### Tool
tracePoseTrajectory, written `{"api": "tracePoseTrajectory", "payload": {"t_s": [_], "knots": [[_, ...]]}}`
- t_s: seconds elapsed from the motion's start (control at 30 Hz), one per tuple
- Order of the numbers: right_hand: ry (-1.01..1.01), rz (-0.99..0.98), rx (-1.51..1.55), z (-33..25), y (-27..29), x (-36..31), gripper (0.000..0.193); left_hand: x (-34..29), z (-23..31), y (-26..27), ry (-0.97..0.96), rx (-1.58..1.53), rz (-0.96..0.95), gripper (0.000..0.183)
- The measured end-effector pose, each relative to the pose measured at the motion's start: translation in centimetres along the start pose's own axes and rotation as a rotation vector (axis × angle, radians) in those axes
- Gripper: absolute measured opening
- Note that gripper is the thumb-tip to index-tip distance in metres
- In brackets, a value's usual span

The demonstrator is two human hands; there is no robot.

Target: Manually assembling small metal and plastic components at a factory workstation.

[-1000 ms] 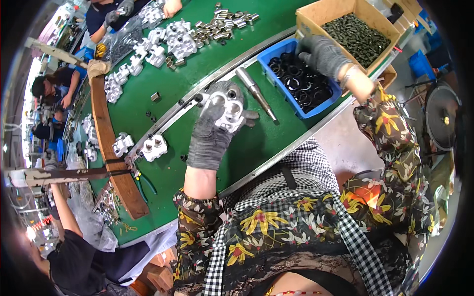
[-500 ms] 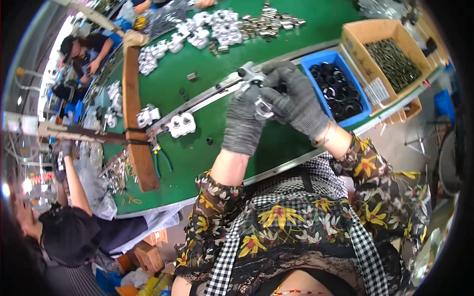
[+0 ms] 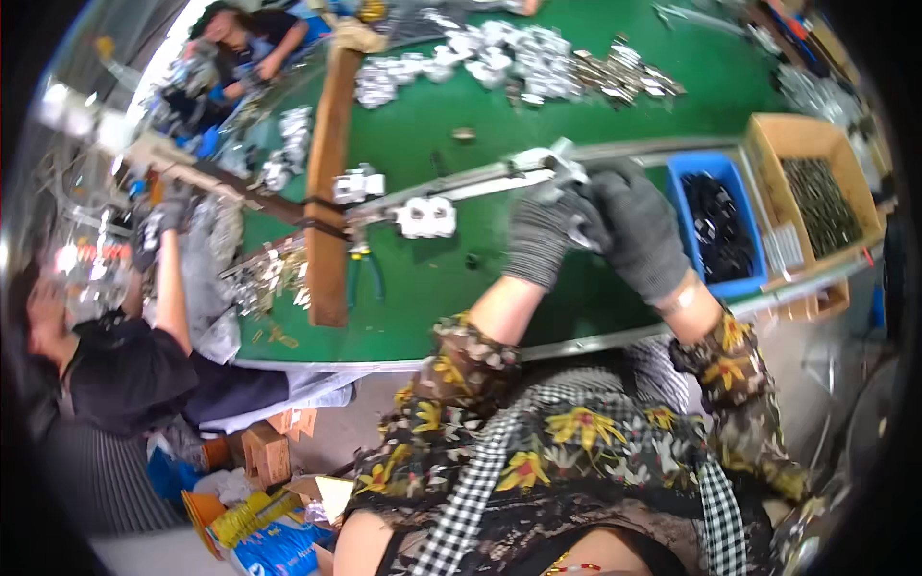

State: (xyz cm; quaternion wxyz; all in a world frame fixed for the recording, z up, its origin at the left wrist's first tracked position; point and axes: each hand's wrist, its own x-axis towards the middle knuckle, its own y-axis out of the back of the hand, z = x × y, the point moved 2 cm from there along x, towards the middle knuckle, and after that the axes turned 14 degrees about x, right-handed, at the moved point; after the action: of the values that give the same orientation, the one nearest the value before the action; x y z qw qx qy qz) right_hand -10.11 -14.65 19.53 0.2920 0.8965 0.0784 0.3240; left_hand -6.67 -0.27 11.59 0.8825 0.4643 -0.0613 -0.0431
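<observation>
Both hands wear grey knitted gloves and meet above the green table. My left hand (image 3: 540,235) is closed around a silver metal casting (image 3: 565,165), whose upper end sticks out past the fingers. My right hand (image 3: 642,230) presses against the casting from the right, its fingers curled in at the casting's lower part; blur and the gloves hide the exact contact. Behind the hands runs a long metal rail (image 3: 480,189). Left of them on the table lies a whitish metal block with holes (image 3: 425,218), with a similar block (image 3: 359,183) beside the wooden beam.
At right stand a blue bin (image 3: 678,206) of black rings and a cardboard box (image 3: 768,144) of small metal pins. Silver castings (image 3: 523,58) and shiny metal pieces (image 3: 624,72) are heaped at the back. A wooden beam (image 3: 331,163) and pliers (image 3: 365,274) lie left. Co-workers sit left.
The view has swung, so the table and its things appear further right and turned. Both hands stay together on the casting; it is more blurred now and its ring-shaped end shows less.
</observation>
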Motion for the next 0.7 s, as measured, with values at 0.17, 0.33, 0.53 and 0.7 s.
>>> {"api": "tracePoseTrajectory", "payload": {"t_s": [0.17,0.33,0.53,0.7], "knots": [[0.085,0.086,-0.085,0.8,-0.6,-0.5,0.017,-0.6,1.0,-2.3,0.159,-0.580,0.165,0.018],[0.085,0.065,0.014,0.5,-0.5,0.0,0.015,-0.6,0.7,-1.9,0.216,-0.549,0.194,0.022],[-0.129,-0.077,0.524,3.4,-1.2,0.7,0.016,-0.5,0.6,-2.3,0.300,-0.621,0.239,0.026],[-0.211,0.056,0.482,3.5,-1.7,0.6,0.018,-0.5,2.0,-1.6,0.254,-0.757,0.237,0.034]]}}
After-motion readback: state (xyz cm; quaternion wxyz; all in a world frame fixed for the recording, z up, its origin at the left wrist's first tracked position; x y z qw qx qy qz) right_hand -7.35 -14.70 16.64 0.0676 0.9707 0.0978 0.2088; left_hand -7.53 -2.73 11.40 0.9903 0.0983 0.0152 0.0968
